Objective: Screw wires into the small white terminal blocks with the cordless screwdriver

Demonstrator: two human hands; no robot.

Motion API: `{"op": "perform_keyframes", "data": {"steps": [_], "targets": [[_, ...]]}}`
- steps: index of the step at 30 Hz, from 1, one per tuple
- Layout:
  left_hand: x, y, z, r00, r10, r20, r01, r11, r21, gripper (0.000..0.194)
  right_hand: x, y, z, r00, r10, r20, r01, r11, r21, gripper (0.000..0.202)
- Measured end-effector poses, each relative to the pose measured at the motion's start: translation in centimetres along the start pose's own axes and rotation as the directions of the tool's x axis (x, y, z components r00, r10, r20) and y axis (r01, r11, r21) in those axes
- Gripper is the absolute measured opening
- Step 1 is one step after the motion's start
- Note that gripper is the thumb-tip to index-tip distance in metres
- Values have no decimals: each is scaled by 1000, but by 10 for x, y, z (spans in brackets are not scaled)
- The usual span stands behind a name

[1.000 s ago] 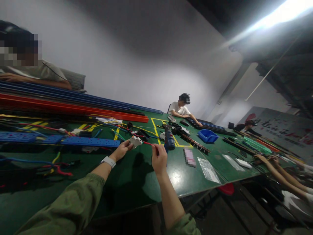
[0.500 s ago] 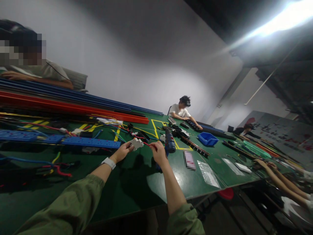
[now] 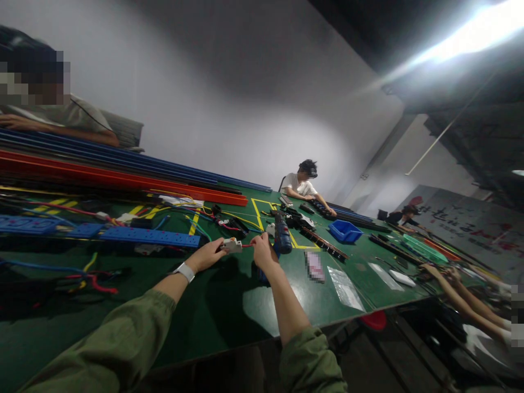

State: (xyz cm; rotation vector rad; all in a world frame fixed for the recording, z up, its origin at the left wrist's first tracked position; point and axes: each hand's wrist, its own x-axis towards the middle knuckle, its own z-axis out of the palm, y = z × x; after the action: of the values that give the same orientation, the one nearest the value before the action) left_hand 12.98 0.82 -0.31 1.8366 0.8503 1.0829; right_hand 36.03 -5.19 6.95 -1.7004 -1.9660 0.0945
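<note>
My left hand (image 3: 207, 255) is closed on a small white electrical connector block (image 3: 232, 246), held just above the green table. A short red wire (image 3: 248, 245) runs from the block's right side to my right hand (image 3: 263, 251), whose fingers pinch it. Just behind my right hand stands a blue cordless drill (image 3: 282, 234). Left of my hands lies a blue power strip (image 3: 149, 237) with sockets along its top. Fine detail of the block is too small to make out.
Loose coloured wires (image 3: 92, 275) lie at the left. Behind them run long orange (image 3: 123, 177) and blue rails (image 3: 164, 166). A blue bin (image 3: 345, 232), a phone-like object (image 3: 315, 266) and a clear plastic bag (image 3: 345, 288) are to the right. Other people sit around the table.
The white block has turned in my left hand and now shows a narrower side. My right hand has stayed at the red wire, shifting slightly. The whole view has moved a little.
</note>
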Motion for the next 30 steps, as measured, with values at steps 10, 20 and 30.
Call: {"op": "perform_keyframes", "data": {"steps": [10, 20, 30], "targets": [[6, -14, -8, 993, 115, -16, -106, 951, 290, 20, 0, 11, 41, 993, 115, 21, -115, 993, 31, 21], [5, -19, -13, 994, 112, -18, -107, 978, 179, 39, 9, 6, 90, 993, 116, 20, -118, 980, 160, 33], [10, -5, -3, 1000, 5, 11, -10, 836, 549, 34, 10, 22, 103, 998, 65, -23, -55, 956, 290, 27]]}}
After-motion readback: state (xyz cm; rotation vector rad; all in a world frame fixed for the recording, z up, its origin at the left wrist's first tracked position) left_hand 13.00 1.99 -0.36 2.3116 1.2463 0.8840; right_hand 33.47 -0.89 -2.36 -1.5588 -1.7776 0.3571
